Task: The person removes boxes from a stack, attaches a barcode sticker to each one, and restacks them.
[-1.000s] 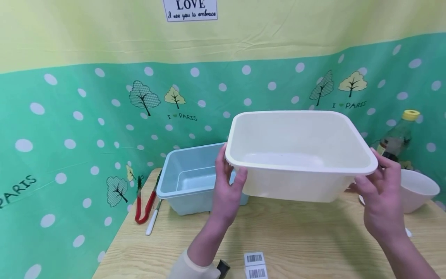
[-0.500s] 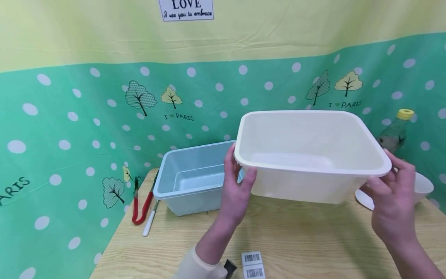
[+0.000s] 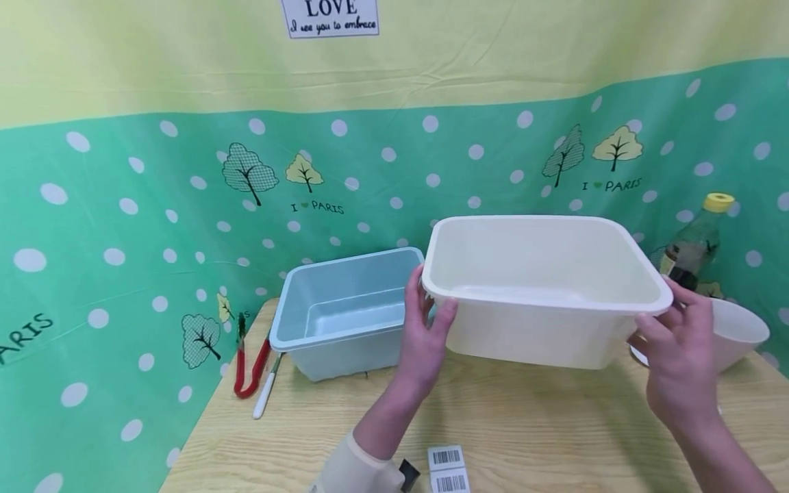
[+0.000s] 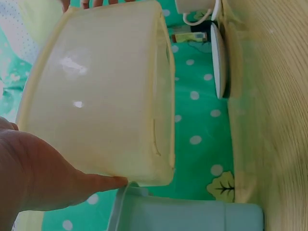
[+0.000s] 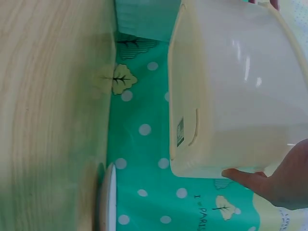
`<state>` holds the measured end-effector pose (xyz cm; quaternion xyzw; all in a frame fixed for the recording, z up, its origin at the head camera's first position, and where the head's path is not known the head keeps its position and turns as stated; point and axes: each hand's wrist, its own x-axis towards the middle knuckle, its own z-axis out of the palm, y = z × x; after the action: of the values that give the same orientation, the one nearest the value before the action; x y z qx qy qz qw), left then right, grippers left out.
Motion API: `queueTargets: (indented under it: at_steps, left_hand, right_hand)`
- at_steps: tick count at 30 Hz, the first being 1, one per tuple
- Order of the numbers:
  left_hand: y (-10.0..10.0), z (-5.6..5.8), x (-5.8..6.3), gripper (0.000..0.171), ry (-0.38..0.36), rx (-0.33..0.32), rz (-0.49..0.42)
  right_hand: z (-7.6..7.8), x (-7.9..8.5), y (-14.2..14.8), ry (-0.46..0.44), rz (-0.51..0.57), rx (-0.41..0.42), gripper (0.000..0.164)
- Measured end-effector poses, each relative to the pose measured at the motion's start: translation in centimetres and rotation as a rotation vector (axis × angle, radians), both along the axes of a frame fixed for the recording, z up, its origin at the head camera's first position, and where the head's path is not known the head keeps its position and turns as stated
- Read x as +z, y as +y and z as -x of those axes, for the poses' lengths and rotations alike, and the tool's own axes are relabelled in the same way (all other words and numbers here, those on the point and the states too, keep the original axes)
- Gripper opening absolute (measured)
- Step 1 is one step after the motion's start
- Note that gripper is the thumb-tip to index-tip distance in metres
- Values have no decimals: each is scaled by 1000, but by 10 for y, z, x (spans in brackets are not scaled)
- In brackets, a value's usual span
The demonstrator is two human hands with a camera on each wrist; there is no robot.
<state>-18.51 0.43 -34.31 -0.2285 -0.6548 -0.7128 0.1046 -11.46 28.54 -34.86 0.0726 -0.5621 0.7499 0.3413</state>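
Note:
A white rectangular plastic basin (image 3: 536, 332) hangs above the table, tilted so its inside faces me. My left hand (image 3: 422, 335) grips its left end, thumb on the front below the rim and fingers behind. At the right end my right hand (image 3: 681, 352) holds the rim corner the same way. The left wrist view shows the basin's outer side (image 4: 101, 91) with the left thumb pressed along it; in the right wrist view its underside (image 5: 185, 96) bears a small label. Just left of the left hand stands a light blue basin (image 3: 345, 352) on the table.
Red-handled tongs (image 3: 249, 373) and a white-handled utensil (image 3: 265, 394) lie at the table's left edge. Behind the right hand are a yellow-capped bottle (image 3: 693, 243), a white bowl (image 3: 740, 332) and part of a plate. Barcode labels (image 3: 448, 469) lie at the front of the wooden table (image 3: 524, 424).
Both hands first shift the white basin to the right, then lower it slightly and bring it a little back left. The grip stays the same, and the blue basin stays in place.

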Motion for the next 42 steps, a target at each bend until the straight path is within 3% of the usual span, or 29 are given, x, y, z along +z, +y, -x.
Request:
queueTargets:
  at_steps: [7,23,28,42]
  left_hand:
    - [-6,8,-8,69,-31,14,10]
    - [-7,15,-26,68,-117,-3,-8]
    - [-7,15,-27,69,-151,1,-34]
    - [-2,7,-34,73,-261,12,15]
  right_hand:
    - [6,-12,0,-58,-111,23,48]
    - [13,-38,12,-241,-232,10,48]
    - [15,-42,16,-272,-238,24,48]
    - [12,-54,31,-369,-252,84,46]
